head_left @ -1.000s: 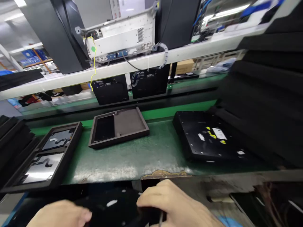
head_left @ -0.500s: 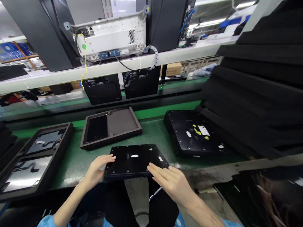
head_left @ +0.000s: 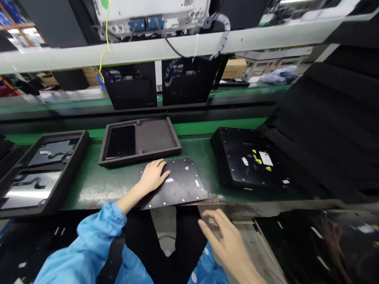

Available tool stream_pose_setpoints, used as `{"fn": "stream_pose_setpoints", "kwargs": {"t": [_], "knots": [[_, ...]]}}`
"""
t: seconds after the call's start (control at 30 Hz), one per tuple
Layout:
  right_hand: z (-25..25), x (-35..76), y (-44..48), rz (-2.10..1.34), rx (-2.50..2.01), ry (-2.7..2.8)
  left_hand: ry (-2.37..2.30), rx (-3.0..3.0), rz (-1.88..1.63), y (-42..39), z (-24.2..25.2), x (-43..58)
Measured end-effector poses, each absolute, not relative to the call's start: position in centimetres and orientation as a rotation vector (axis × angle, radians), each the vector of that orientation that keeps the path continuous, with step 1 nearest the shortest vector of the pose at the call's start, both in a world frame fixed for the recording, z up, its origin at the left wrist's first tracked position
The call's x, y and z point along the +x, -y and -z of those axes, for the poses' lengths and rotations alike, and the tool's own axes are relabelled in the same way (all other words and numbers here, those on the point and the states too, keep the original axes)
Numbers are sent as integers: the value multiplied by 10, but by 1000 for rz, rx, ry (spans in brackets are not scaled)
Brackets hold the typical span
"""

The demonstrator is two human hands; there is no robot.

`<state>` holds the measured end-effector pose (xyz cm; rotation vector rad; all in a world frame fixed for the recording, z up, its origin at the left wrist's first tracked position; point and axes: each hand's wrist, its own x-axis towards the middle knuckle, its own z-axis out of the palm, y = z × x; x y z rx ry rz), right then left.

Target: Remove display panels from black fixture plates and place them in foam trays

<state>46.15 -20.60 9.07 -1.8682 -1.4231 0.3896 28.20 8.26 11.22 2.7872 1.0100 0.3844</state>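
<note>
A flat black panel (head_left: 180,185) with small holes along its rim and a few white labels lies at the front edge of the green bench. My left hand (head_left: 152,176) rests flat on its upper left part, fingers spread. Off the bench, below the panel's right corner, my right hand (head_left: 220,232) hovers with thumb and fingers apart, holding nothing. Behind the panel stands a dark foam tray (head_left: 160,136) with a black screen (head_left: 121,141) in its left compartment.
On the left, another foam tray (head_left: 71,165) holds two panels with ribbon cables. A stack of black panels (head_left: 245,157) with yellow marks sits to the right, beside piled black foam (head_left: 331,130). A white shelf beam (head_left: 74,55) crosses above the green bench (head_left: 94,179).
My left hand has moved from the panel's left edge onto its top. My right hand has let go of the right edge and dropped toward me. The camera view has tilted down.
</note>
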Motion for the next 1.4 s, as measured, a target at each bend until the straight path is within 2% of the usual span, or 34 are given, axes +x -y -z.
{"fn": "stream_pose_setpoints", "kwargs": {"t": [0.1,0.23,0.73,1.03,1.23,1.4], "knots": [[-63,441,227,-708,-1827,1215,-1052,2781,-394,-86,-93,333],[-22,424,229,-853,-1761,963,-1027,2800,-393,-85,-85,357],[13,420,208,-782,-1743,587,-973,2857,-404,-87,-79,352],[-12,426,207,-596,-1991,906,-947,2872,-379,-83,-83,355],[-83,457,199,-585,-2545,1425,-804,2879,-344,-55,-87,330],[-131,468,180,-512,-2709,1867,-712,2992,-76,-7,-98,285]]}}
